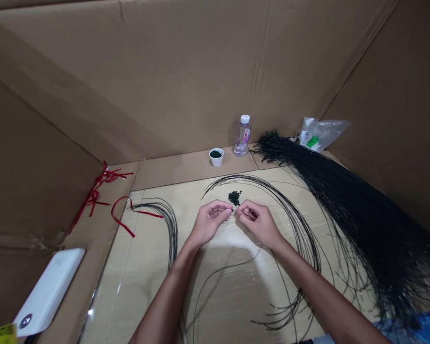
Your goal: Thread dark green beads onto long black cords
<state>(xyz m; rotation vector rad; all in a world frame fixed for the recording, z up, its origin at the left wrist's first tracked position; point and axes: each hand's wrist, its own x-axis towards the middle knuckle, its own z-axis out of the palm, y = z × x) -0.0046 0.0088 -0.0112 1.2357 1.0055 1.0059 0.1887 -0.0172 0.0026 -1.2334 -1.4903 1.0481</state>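
Note:
My left hand and my right hand meet at the middle of the tan work surface, fingertips pinched together on a thin black cord that trails back toward me. What sits between the fingertips is too small to name. A small pile of dark beads lies just beyond my fingers. Curved bundles of black cords lie on either side: one at my left, one arcing at my right.
A large heap of black cords fills the right side. A white cup of beads, a water bottle and a plastic bag stand at the back. Red ribbons and a white power bank lie left. Cardboard walls surround everything.

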